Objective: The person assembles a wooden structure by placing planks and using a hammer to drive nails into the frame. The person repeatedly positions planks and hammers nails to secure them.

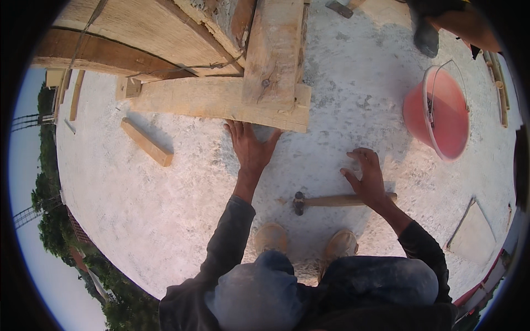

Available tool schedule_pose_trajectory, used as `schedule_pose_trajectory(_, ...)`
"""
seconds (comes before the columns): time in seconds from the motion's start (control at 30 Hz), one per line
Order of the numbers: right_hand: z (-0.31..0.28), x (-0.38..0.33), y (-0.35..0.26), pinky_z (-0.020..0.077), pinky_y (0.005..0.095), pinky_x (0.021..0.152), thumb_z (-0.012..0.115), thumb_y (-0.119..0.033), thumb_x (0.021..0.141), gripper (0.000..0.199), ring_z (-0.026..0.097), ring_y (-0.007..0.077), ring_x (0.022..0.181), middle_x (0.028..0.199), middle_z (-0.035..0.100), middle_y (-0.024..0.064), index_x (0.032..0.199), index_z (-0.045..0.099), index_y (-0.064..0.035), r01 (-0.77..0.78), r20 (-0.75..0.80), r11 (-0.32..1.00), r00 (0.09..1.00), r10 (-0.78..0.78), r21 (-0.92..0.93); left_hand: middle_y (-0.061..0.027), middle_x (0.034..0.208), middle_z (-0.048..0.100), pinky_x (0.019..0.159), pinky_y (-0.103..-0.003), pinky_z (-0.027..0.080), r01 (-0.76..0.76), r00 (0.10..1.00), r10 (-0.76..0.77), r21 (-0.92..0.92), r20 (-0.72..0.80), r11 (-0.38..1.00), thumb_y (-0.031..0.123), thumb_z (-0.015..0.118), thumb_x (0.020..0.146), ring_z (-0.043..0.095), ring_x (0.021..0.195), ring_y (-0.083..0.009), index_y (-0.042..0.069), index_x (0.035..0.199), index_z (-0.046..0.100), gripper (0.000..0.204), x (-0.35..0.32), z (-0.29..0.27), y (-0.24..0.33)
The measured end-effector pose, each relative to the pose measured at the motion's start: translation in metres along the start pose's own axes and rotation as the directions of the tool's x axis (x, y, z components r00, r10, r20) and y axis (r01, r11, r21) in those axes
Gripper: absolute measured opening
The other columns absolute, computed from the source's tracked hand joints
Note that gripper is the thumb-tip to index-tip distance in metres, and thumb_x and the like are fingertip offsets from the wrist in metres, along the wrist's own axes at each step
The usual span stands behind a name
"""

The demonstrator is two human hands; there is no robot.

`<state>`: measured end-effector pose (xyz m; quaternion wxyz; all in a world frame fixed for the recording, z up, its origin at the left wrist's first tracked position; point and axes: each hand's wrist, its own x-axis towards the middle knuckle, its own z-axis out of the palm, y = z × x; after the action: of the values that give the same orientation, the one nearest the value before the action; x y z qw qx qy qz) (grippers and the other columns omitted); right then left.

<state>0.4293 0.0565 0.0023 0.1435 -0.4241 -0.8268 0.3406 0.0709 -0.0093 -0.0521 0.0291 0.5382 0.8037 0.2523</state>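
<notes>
Rough timber frame, hammer, my two bare hands on pale gritty concrete.

Centre frame, my left hand (251,148) lies flat, fingers spread, under the nailed plank (221,102)'s edge; my right hand (367,176) hovers splayed, holding nothing, above the wooden-handled hammer (331,201).

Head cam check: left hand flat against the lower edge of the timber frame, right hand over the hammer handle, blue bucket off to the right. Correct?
Not quite: the bucket is red-orange, not blue, as the head view shows. The rest stands: the left hand lies flat at the lower edge of the timber frame, and the right hand is over the handle of the hammer, fingers spread.
</notes>
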Motion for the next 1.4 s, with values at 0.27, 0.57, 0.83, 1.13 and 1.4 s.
schedule_pose_trajectory(0.27, 0.006, -0.001, 0.006, 0.0464, 0.0529, 0.109, 0.088, -0.017, 0.087, 0.057, 0.054, 0.0415, 0.125, 0.136, 0.056, 0.0146, 0.137, 0.064, -0.009, 0.139, 0.089, 0.987, 0.987, -0.132, -0.075, -0.0411, 0.17, 0.028, 0.13, -0.07, 0.026, 0.033, 0.999, -0.032, -0.086, 0.016, 0.996, 0.05, 0.095, 0.084, 0.017, 0.161, -0.0641, -0.013, 0.161, 0.035, 0.116, 0.008, -0.01, 0.014)
schedule_pose_trajectory(0.57, 0.008, -0.005, 0.001, 0.0451, 0.0524, 0.112, 0.087, -0.016, 0.088, 0.056, 0.053, 0.0412, 0.127, 0.138, 0.055, 0.0148, 0.138, 0.062, -0.0089, 0.126, 0.082, 0.988, 0.99, -0.118, -0.095, -0.0461, 0.17, 0.022, 0.128, -0.074, 0.024, 0.146, 0.988, -0.145, -0.015, 0.059, 0.989, 0.066, 0.088, 0.086, 0.009, 0.164, -0.062, -0.02, 0.162, 0.027, 0.13, 0.01, -0.019, 0.028)
schedule_pose_trajectory(0.83, 0.004, -0.015, -0.005, 0.0438, 0.053, 0.117, 0.085, -0.018, 0.09, 0.057, 0.051, 0.041, 0.135, 0.146, 0.054, 0.0145, 0.141, 0.061, -0.0081, 0.076, 0.125, 0.986, 0.991, -0.057, -0.151, -0.0401, 0.175, 0.018, 0.131, -0.067, 0.025, 0.093, 0.993, -0.094, -0.005, -0.069, 0.996, 0.067, 0.088, 0.085, 0.008, 0.167, -0.0547, -0.015, 0.168, 0.019, 0.135, 0.001, -0.01, 0.031)
schedule_pose_trajectory(1.13, 0.007, -0.015, -0.009, 0.0436, 0.0558, 0.116, 0.085, -0.016, 0.09, 0.063, 0.05, 0.0427, 0.135, 0.148, 0.053, 0.016, 0.147, 0.058, -0.0078, 0.155, 0.14, 0.965, 0.982, -0.127, -0.21, -0.02, 0.166, 0.042, 0.13, -0.066, 0.024, -0.149, 0.98, 0.162, 0.106, -0.117, 0.983, 0.05, 0.096, 0.079, 0.035, 0.156, -0.0433, 0.011, 0.162, 0.048, 0.103, 0.012, -0.05, -0.016)
schedule_pose_trajectory(1.4, 0.012, -0.012, -0.003, 0.0447, 0.0549, 0.113, 0.085, -0.018, 0.09, 0.061, 0.051, 0.0427, 0.132, 0.146, 0.055, 0.0168, 0.145, 0.06, -0.0078, 0.184, 0.117, 0.955, 0.98, -0.16, -0.233, -0.0144, 0.146, 0.055, 0.13, -0.057, 0.033, -0.375, 0.922, 0.329, 0.265, 0.204, 0.888, 0.045, 0.091, 0.085, 0.047, 0.146, -0.0368, 0.013, 0.151, 0.058, 0.08, 0.052, -0.075, -0.055)
